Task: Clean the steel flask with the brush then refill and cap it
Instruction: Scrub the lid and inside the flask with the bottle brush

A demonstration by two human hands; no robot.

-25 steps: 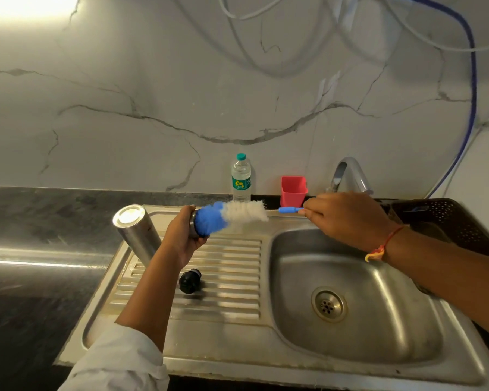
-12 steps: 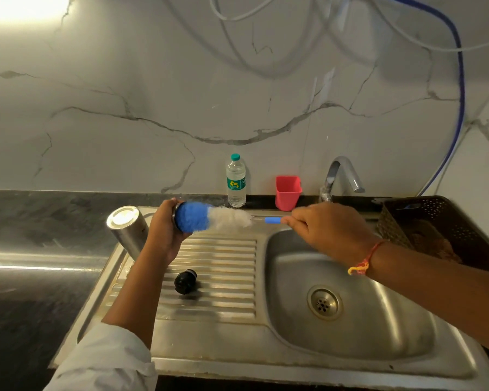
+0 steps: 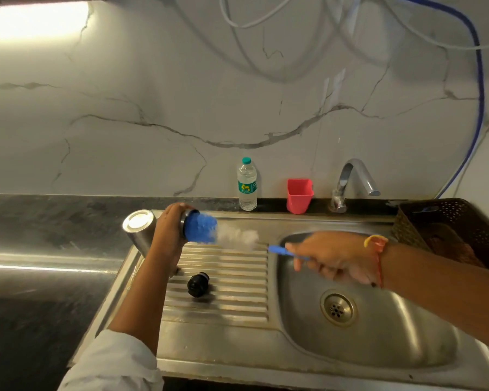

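My left hand (image 3: 170, 235) grips the steel flask (image 3: 140, 230) near its mouth and holds it lying sideways above the left end of the draining board, base to the left. My right hand (image 3: 331, 259) holds the blue handle of the bottle brush (image 3: 223, 234) over the basin's left rim. The brush's blue tip sits at the flask's mouth; the white bristles behind it are outside. The black cap (image 3: 198, 284) lies on the ribbed draining board below the flask.
A steel sink (image 3: 378, 342) with a drain fills the right. A tap (image 3: 353, 182), a red cup (image 3: 299, 196) and a plastic water bottle (image 3: 247, 184) stand along the back ledge. A dark perforated basket (image 3: 449, 221) sits far right. Dark countertop lies to the left.
My right hand has drawn back a little from the flask. The blue tip stays at the flask's mouth.
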